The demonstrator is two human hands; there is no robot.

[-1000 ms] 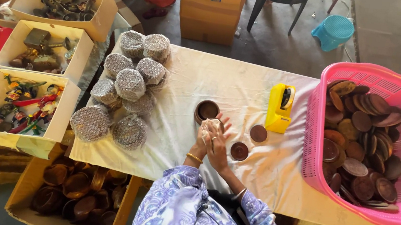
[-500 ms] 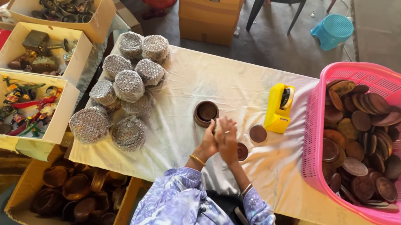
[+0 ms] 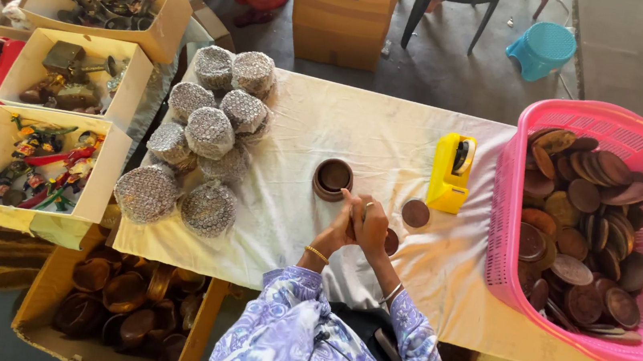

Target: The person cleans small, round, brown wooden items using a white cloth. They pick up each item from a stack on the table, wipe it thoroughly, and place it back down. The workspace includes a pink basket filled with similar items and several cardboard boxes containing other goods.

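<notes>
Seeing both hands, left hand (image 3: 339, 227) and right hand (image 3: 372, 225), pressed together over a brown disc (image 3: 390, 242) on the counter (image 3: 390, 144); we can't tell their grip.

The left hand (image 3: 338, 231) and right hand (image 3: 371, 226) press together, hiding whatever lies between them and part of a small brown disc (image 3: 391, 242). The pink basket (image 3: 610, 129) runs off the right edge. The box of figurines (image 3: 41, 165) is too small to read.

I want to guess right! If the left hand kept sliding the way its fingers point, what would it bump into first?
Probably the brown wooden bowl. The left hand points up the table, away from the person, and the bowl sits just beyond its fingertips on the white cloth. Depth is hard to judge.
</notes>
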